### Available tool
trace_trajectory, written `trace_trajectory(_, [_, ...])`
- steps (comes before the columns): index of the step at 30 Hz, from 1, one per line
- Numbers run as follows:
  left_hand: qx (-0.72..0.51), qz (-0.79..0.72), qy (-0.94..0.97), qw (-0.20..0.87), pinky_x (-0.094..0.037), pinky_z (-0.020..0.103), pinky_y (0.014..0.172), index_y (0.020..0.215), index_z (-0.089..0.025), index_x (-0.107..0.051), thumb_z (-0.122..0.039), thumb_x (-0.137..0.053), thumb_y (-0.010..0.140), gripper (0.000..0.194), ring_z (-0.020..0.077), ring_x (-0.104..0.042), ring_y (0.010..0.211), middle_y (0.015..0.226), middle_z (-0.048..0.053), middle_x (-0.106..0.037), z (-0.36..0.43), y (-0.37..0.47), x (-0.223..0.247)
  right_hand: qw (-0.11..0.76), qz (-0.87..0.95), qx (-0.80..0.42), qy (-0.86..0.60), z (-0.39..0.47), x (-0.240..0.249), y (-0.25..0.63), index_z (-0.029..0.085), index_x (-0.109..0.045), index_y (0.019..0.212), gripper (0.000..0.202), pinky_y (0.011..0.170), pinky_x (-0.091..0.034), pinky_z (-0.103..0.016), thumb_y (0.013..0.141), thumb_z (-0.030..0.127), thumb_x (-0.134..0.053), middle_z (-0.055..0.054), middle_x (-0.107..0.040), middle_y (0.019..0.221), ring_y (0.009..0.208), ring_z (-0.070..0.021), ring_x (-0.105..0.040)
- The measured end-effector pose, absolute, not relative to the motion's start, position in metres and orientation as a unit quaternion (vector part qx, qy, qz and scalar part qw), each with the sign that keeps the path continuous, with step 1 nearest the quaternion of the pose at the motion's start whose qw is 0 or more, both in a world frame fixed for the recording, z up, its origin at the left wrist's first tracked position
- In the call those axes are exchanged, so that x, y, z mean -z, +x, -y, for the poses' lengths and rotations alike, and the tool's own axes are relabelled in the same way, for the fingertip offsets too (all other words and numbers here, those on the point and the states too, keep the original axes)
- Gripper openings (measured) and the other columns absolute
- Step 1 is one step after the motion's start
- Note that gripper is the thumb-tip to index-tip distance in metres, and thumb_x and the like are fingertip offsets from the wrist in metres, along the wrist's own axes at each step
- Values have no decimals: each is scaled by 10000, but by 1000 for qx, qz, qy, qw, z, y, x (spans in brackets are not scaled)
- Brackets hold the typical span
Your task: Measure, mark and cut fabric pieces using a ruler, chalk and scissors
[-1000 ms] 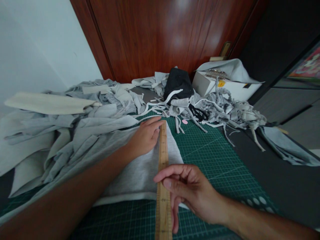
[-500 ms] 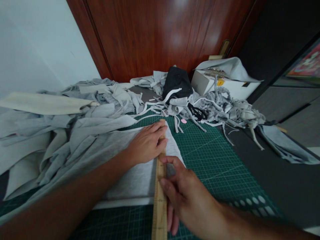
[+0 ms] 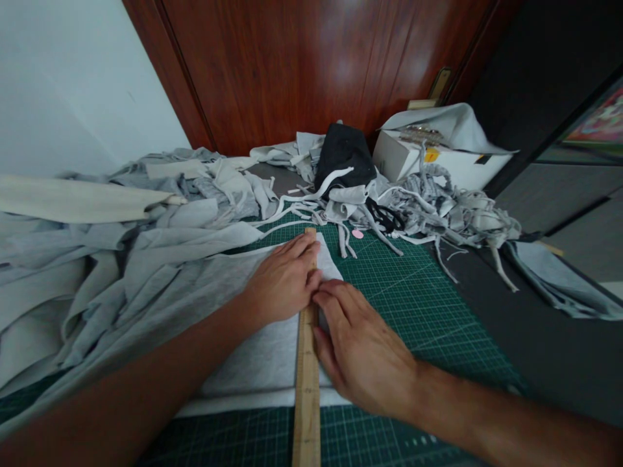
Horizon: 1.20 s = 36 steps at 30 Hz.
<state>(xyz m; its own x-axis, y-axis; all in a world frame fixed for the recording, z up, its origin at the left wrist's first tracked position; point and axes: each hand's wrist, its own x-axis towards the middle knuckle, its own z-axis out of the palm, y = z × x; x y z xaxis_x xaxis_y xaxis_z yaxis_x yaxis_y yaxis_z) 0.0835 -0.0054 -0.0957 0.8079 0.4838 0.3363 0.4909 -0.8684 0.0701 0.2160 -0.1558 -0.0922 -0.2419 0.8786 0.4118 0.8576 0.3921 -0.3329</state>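
Note:
A long wooden ruler [image 3: 306, 389] runs away from me over pale grey fabric [image 3: 257, 357], which lies on a green gridded cutting mat [image 3: 403, 279]. My left hand [image 3: 285, 282] holds the ruler down near its far end, its fingers together over the wood and its thumb at the right edge. My right hand [image 3: 365, 344] lies palm down, its bent fingers touching the ruler's right edge close to the left thumb. Its thumb is apart from the fingers, and I see nothing held in it. The fabric's right-hand strip shows beyond the ruler and partly under this hand.
Heaped grey and cream fabric pieces [image 3: 102, 240] fill the left side. Toward the door [image 3: 292, 71] are a black cloth item [image 3: 344, 155], tangled fabric strips [image 3: 438, 207] and a white box [image 3: 452, 165]. A pink disc [image 3: 357, 234] lies on the mat. Folded cloth [image 3: 559, 272] lies at the right.
My right hand has moved forward and turned palm down, its fingers now beside my left thumb. The ruler's far end appears slightly farther left. My left hand stays on the ruler.

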Motion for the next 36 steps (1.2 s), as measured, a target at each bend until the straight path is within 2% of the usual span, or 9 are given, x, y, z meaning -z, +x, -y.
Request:
trace_trajectory(4, [176,255,-951,12,-385,471,1257,1448,-29,-543,-252,-445,1034,480,301,-421,1533,1632,232,-444,4,85,97,236,782,-6,-577,158,93,214,-69,-528,1456,541,1257,-353,-600,1004,226,-480,-298,-559,1475,1459,-394,-465])
trace_trajectory(8, [177,259,-949,15,-399,478,1245,1487,-7,-476,-242,-459,1019,524,306,-420,1531,1633,248,-434,3,87,98,182,781,3,-597,157,96,214,-105,-454,1524,638,1278,-285,-623,1020,287,-465,-341,-419,1615,1555,-422,-342])
trace_trajectory(15, [170,265,-949,11,-364,454,1266,1488,7,-475,-233,-477,998,545,315,-431,1518,1611,248,-460,5,89,96,163,775,10,-610,162,98,210,-79,-454,1547,652,1287,-236,-630,1057,350,-430,-320,-350,1651,1578,-423,-268])
trace_trajectory(23, [168,269,-948,19,-342,435,1276,1487,9,-468,-254,-463,1009,545,305,-417,1530,1618,250,-450,5,90,98,164,777,0,-608,165,97,205,-90,-433,1552,647,1260,-267,-678,1045,311,-426,-321,-321,1656,1574,-442,-260])
trace_trajectory(28, [168,266,-949,15,-363,452,1261,1483,-18,-471,-248,-444,1012,525,305,-418,1527,1604,238,-470,5,91,97,139,792,-38,-593,164,90,219,-81,-403,1570,664,1277,-227,-664,1041,316,-461,-321,-316,1668,1591,-424,-232])
trace_trajectory(30, [164,260,-952,11,-374,463,1250,1472,-10,-478,-245,-433,1015,515,315,-418,1523,1599,252,-466,5,91,97,110,819,-79,-558,162,85,235,-56,-331,1612,744,1294,-192,-634,1048,397,-505,-307,-248,1700,1612,-401,-165])
trace_trajectory(31, [160,258,-953,9,-377,467,1247,1465,-4,-482,-245,-428,1018,511,320,-419,1521,1595,257,-466,5,92,96,99,833,-106,-534,160,83,243,-40,-280,1635,835,1300,-175,-624,1043,494,-526,-298,-189,1717,1622,-389,-113])
trace_trajectory(33, [154,256,-954,1,-370,467,1248,1460,0,-485,-247,-419,1022,507,324,-419,1516,1591,260,-465,6,92,96,79,847,-157,-501,157,79,258,2,-177,1672,1045,1304,-132,-629,983,697,-545,-277,-64,1737,1628,-376,-6])
trace_trajectory(36, [146,260,-955,-4,-365,456,1248,1461,1,-482,-250,-415,1025,507,321,-433,1502,1590,252,-463,7,92,94,58,851,-200,-482,154,74,270,46,-70,1691,1225,1309,-65,-623,885,811,-585,-256,16,1743,1621,-375,68])
